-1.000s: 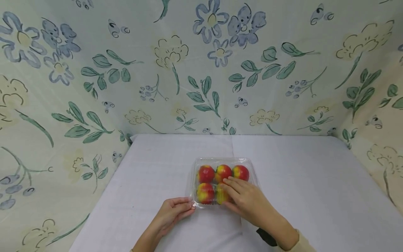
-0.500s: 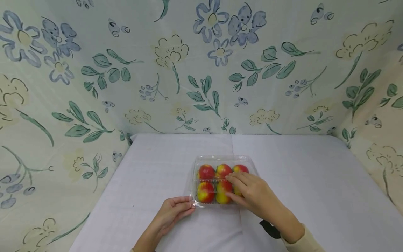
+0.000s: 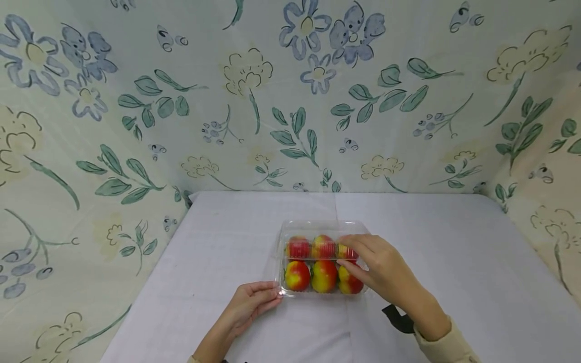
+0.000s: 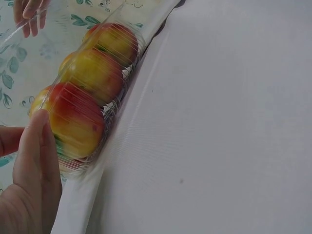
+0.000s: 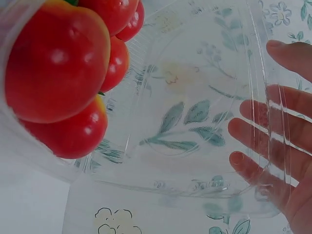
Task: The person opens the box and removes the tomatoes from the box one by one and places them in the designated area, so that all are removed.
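Several red and yellow apples (image 3: 297, 276) sit in two rows in a clear plastic clamshell box (image 3: 317, 294). Its clear lid (image 5: 185, 97) stands partly raised, and the lid's front wall overlaps the back row in the head view. My left hand (image 3: 255, 304) pinches the box's near left corner between thumb and fingers; the left wrist view shows this hand (image 4: 34, 170) beside the closest apple. At the lid's right side, my right hand (image 3: 381, 264) holds the rim with thumb and fingers apart. In the right wrist view its fingers (image 5: 251, 134) show through the clear plastic.
A white cloth (image 3: 218, 237) covers the table under the box. Flower-printed fabric (image 3: 290, 101) hangs behind the table and along both sides. A black strap (image 3: 399, 319) lies by my right wrist, near the beige sleeve (image 3: 447, 345).
My right hand has moved right and slightly away from me, and the lid's front edge has swung back, uncovering the front row of apples. The left hand stays at the corner.
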The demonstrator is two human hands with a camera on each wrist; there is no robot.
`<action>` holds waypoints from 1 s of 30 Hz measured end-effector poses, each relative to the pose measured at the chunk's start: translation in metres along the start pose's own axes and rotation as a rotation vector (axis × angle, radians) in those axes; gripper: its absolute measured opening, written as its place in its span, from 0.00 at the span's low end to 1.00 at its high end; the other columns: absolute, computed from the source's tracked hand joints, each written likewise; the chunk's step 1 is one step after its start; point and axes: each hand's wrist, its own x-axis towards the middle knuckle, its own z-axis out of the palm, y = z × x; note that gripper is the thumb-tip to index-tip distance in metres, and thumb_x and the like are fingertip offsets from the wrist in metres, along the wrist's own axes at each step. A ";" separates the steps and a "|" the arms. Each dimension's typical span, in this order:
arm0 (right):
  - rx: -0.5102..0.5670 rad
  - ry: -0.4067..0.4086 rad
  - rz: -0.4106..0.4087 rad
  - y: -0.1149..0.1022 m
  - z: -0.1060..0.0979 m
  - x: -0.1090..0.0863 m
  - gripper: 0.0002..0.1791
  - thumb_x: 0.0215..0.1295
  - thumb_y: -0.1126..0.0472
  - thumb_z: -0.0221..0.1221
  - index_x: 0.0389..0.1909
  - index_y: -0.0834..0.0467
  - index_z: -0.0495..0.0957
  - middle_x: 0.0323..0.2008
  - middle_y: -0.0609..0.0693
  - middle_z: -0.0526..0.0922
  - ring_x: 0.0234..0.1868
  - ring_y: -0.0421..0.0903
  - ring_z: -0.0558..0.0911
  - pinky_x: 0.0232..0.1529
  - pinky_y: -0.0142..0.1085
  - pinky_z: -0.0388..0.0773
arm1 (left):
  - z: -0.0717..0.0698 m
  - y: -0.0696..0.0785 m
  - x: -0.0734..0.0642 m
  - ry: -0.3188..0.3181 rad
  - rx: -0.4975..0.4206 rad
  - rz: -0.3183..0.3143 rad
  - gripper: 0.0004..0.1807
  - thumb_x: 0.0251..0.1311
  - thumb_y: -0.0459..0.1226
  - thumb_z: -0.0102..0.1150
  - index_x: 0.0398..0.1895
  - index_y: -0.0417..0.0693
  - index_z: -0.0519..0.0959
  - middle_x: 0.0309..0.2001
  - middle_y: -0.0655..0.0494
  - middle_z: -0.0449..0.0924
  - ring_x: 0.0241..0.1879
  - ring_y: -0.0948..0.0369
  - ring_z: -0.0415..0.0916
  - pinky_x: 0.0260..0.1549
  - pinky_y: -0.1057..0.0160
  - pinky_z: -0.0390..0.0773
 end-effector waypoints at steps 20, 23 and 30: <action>0.153 0.144 0.258 0.021 -0.009 0.001 0.28 0.47 0.72 0.76 0.52 0.60 0.82 0.57 0.52 0.80 0.60 0.52 0.75 0.64 0.22 0.63 | 0.001 0.003 -0.001 0.000 -0.001 -0.022 0.20 0.67 0.25 0.57 0.59 0.19 0.71 0.45 0.43 0.84 0.44 0.56 0.84 0.50 0.57 0.80; 0.189 0.176 0.278 0.024 -0.008 0.002 0.28 0.48 0.73 0.75 0.54 0.60 0.82 0.58 0.52 0.79 0.60 0.52 0.76 0.61 0.18 0.63 | 0.001 0.003 -0.001 -0.014 -0.011 -0.020 0.21 0.67 0.24 0.56 0.60 0.18 0.69 0.46 0.42 0.83 0.46 0.56 0.83 0.51 0.58 0.80; 0.229 0.237 0.316 0.032 -0.007 0.005 0.26 0.50 0.74 0.73 0.53 0.62 0.82 0.58 0.54 0.79 0.56 0.52 0.78 0.58 0.19 0.68 | 0.001 0.004 -0.001 -0.021 -0.006 -0.028 0.22 0.67 0.25 0.56 0.61 0.18 0.67 0.49 0.39 0.82 0.47 0.55 0.83 0.51 0.58 0.80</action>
